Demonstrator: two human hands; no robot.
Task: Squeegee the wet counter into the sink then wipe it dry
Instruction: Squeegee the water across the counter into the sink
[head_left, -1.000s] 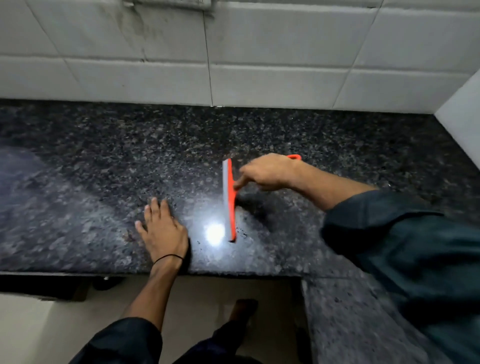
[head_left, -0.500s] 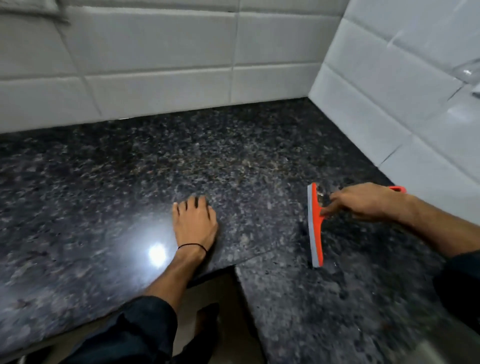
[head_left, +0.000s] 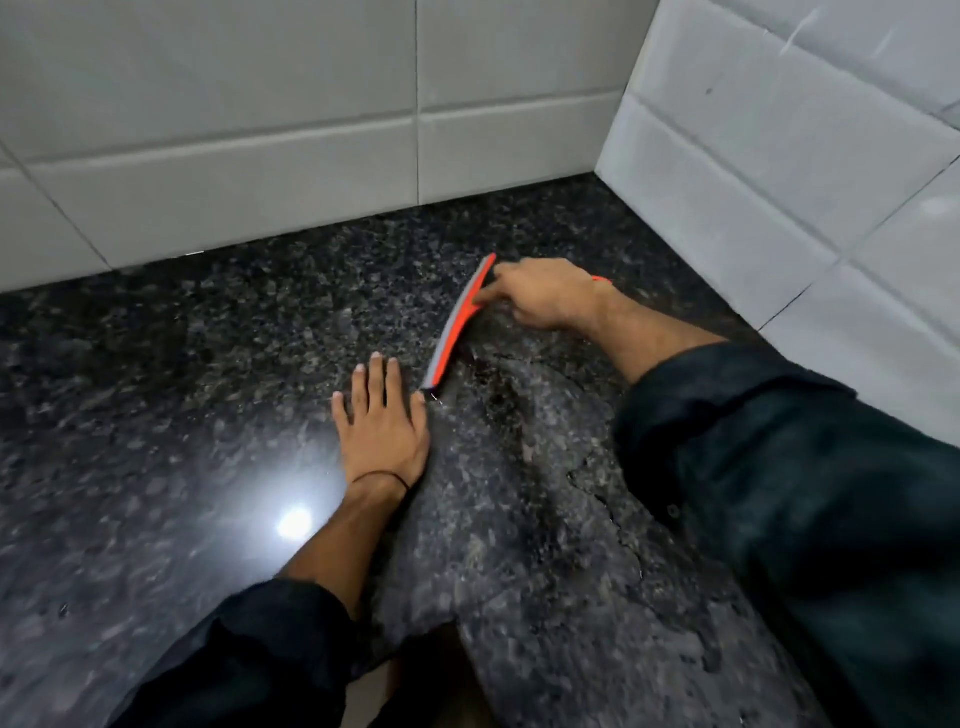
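Five fingers of the left hand lie straight and a little spread, pressed flat on the dark speckled counter; this hand holds nothing. Its thumb tip is just beside the near end of the squeegee. A thin black band goes around the left wrist, and behind it a dark sleeve covers the forearm.

The fingers of the right hand are curled around the squeegee's handle, with the index finger stretched forward to the orange back of the blade. A small orange piece of the handle shows behind the wrist. The right forearm is bare up to a dark sleeve.

The squeegee is orange with a grey rubber strip on its left side. It lies diagonally on the counter, the far end pointing to the back wall and the near end low, close to the left hand. It is a little blurred, so I cannot tell how firmly the strip touches the stone.

To the right of the blade the stone looks wet, with an irregular edge. A bright spot of light reflects near the left wrist. White tiles form the wall behind and on the right side, meeting in a corner.
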